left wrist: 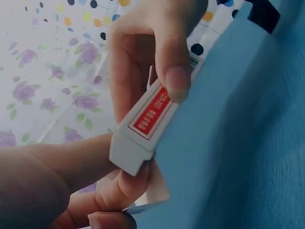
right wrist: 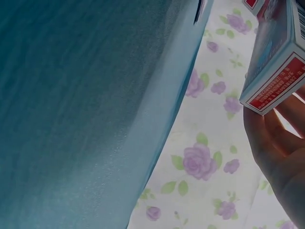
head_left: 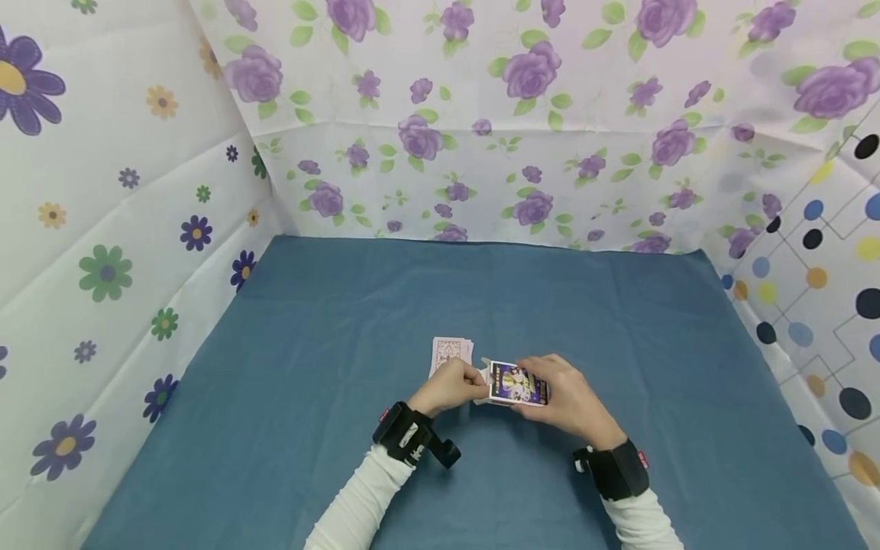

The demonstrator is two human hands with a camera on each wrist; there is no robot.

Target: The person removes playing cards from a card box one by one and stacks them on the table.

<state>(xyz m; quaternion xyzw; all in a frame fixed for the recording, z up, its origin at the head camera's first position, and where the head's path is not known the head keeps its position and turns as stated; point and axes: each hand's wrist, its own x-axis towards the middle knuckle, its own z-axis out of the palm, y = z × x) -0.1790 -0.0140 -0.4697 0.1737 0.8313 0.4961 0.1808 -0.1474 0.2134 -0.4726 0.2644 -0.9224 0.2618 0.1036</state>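
Observation:
A playing card box (head_left: 519, 383) with a purple picture front is held above the cloth between both hands. My right hand (head_left: 567, 393) grips it by its right end, thumb and fingers on opposite edges. At the other end, my left hand (head_left: 450, 386) pinches the box around its end flaps. From the left wrist, the white box (left wrist: 152, 114) shows a red label along its narrow side, with a flap (left wrist: 157, 183) sticking out by the left fingers. Just beyond the left hand lies a stack of playing cards (head_left: 451, 348), patterned backs up, partly covered by that hand.
A blue cloth (head_left: 309, 328) covers the table. Flower-print sheets (head_left: 426, 183) rise behind it and on the left, and a dotted sheet (head_left: 825, 305) stands along the right. Each wrist wears a black camera band (head_left: 406, 434).

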